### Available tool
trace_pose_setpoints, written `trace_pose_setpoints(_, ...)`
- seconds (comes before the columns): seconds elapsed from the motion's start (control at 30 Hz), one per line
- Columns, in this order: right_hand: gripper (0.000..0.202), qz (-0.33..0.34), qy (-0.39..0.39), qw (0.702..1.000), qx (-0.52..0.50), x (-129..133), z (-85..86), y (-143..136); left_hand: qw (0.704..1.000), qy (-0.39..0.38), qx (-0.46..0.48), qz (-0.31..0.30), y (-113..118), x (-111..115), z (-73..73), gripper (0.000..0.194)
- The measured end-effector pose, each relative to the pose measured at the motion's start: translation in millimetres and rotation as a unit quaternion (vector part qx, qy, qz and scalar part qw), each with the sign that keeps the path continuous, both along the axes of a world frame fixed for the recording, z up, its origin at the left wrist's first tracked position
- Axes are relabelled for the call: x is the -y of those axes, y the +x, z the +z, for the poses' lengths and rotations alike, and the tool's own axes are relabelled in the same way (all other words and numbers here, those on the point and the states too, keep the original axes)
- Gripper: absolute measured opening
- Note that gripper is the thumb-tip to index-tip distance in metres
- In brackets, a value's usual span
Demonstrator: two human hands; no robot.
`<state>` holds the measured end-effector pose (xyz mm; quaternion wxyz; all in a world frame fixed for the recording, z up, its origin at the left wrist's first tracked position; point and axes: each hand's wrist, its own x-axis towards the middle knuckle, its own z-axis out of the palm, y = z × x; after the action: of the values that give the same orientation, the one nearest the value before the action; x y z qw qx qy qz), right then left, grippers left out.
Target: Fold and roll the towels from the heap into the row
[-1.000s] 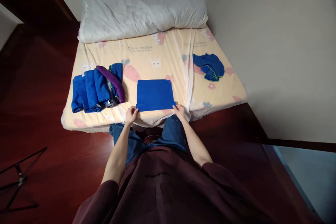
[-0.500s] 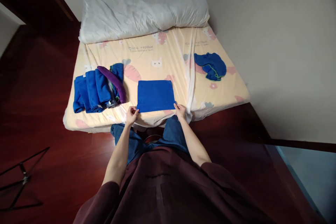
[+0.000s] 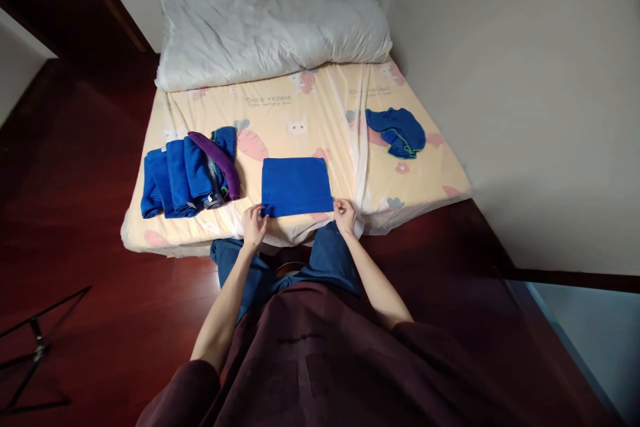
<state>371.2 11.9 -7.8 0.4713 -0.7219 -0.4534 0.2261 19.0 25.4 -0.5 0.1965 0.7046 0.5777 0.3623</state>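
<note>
A blue cloth (image 3: pixel 297 185), folded into a flat rectangle, lies near the front edge of the bed. At its lower left corner is my left hand (image 3: pixel 255 223), fingers closed on the cloth's edge. My right hand (image 3: pixel 345 216) pinches the lower right corner. To the left, several rolled or folded blue cloths (image 3: pixel 175 177) lie side by side, with a curved purple cloth (image 3: pixel 220 161) across their right end. A crumpled blue cloth with green edging (image 3: pixel 400 132) rests on the right part of the bed.
The bed (image 3: pixel 280 123) has a patterned yellow sheet, and a big white quilt (image 3: pixel 270 20) is bunched at its far end. A wall (image 3: pixel 525 113) stands on the right. A black metal stand (image 3: pixel 37 340) is on the dark red floor at lower left.
The view has tilted up slightly, showing more of the far wall. My left hand's fingers have shifted onto the cloth's lower left corner. The cloth looks otherwise unchanged.
</note>
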Motion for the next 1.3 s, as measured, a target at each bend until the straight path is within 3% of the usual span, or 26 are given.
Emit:
trace_pose_setpoints(0.07, 0.041, 0.082, 0.026, 0.994, 0.063, 9.5, 5.9, -0.6, 0.992, -0.017, -0.057, -0.111, 6.6, 4.7, 8.1, 0.043)
trace_pose_setpoints(0.13, 0.04, 0.18, 0.038, 0.975, 0.121, 15.9, 9.2, -3.7, 0.98, -0.036, -0.096, -0.172, 14.8, 5.9, 10.0, 0.051)
trace_pose_setpoints(0.2, 0.043, 0.241, 0.027, 0.954, 0.174, 17.2, 9.7, -8.9, 0.976, -0.05, -0.117, -0.177, 22.4, 4.0, 6.2, 0.054)
trace_pose_setpoints(0.27, 0.047, 0.262, -0.001, 0.939, 0.222, 13.7, 8.5, -14.7, 0.977, -0.066, -0.128, -0.157, 27.5, 0.6, -0.3, 0.058)
trace_pose_setpoints(0.47, 0.058, 0.262, -0.074, 0.913, 0.304, -4.6, 2.4, -25.4, 0.975, -0.074, -0.163, -0.13, 27.7, -10.3, -12.4, 0.066)
trace_pose_setpoints(0.77, 0.059, 0.227, -0.09, 0.921, 0.303, -23.9, 0.9, -27.7, 0.972, -0.078, -0.172, -0.141, 18.9, -34.1, -11.4, 0.063)
trace_pose_setpoints(0.93, 0.055, 0.234, -0.083, 0.923, 0.293, -11.5, 6.6, -21.2, 0.974, -0.063, -0.154, -0.153, 8.2, -27.0, -11.3, 0.062)
trace_pose_setpoints(1.13, 0.051, 0.248, -0.048, 0.937, 0.241, 25.6, -3.8, -2.7, 0.985, -0.103, -0.045, -0.133, -6.3, 8.1, -21.7, 0.057)
trace_pose_setpoints(1.3, 0.057, 0.195, -0.029, 0.976, 0.096, 19.1, -13.3, 12.2, 0.986, -0.126, 0.1, -0.039, -19.3, 10.0, -24.6, 0.047)
